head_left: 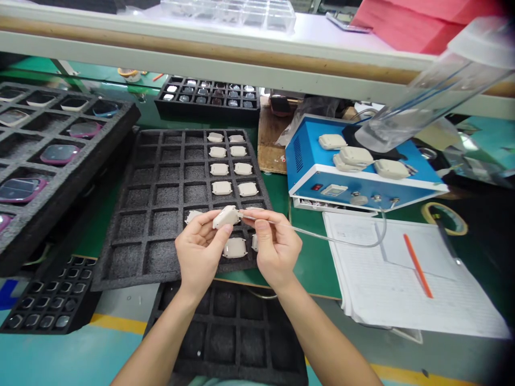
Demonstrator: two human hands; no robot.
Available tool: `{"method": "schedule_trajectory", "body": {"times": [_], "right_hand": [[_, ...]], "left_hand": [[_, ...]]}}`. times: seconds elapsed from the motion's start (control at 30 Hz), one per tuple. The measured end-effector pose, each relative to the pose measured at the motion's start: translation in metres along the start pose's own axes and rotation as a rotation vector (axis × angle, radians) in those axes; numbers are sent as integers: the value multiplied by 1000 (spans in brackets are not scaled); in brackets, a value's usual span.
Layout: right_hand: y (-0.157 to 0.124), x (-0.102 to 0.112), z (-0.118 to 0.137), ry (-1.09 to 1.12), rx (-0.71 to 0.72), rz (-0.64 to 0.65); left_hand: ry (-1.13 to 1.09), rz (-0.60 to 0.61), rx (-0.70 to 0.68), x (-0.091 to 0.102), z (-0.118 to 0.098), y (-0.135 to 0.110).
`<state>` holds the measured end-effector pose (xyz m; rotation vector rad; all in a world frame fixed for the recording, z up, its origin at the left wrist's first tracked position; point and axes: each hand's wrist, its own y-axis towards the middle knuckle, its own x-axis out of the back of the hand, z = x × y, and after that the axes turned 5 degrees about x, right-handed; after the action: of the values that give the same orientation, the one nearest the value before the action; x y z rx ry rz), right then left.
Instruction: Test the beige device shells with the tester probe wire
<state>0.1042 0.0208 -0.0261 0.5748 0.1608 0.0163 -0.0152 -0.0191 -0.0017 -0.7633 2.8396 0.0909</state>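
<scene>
Our left hand pinches one white casing; right hand pinches a tube tip against it. Foam tray: perhaps a dozen cells filled, most empty.

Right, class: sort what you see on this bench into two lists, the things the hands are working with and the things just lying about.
In use:
left hand holding a white casing
right hand holding a thin tube to it
foam tray with more white casings
blue box the tube leads toward

Lying about:
orange pen
paper pad
tape roll
red sheets
</scene>
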Motion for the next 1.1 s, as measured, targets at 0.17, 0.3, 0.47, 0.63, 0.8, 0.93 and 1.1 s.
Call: {"method": "schedule_trajectory", "body": {"times": [0.17,0.3,0.47,0.63,0.8,0.93,1.1], "right_hand": [[0,0,-1,41,10,3],[1,0,-2,45,18,5],[1,0,-2,42,15,11],[2,0,-1,82,17,15],[3,-1,-1,87,11,13],[4,-2,-2,74,4,15],[8,-3,-3,70,9,20]], "left_hand": [[-12,22,-17,1,1,0],[-9,35,-38,2,2,-1],[3,27,-39,1,1,0],[17,7,-27,1,1,0],[26,6,-29,1,2,1],[42,-6,-41,2,2,3],[57,-30,-63,2,5,6]]}}
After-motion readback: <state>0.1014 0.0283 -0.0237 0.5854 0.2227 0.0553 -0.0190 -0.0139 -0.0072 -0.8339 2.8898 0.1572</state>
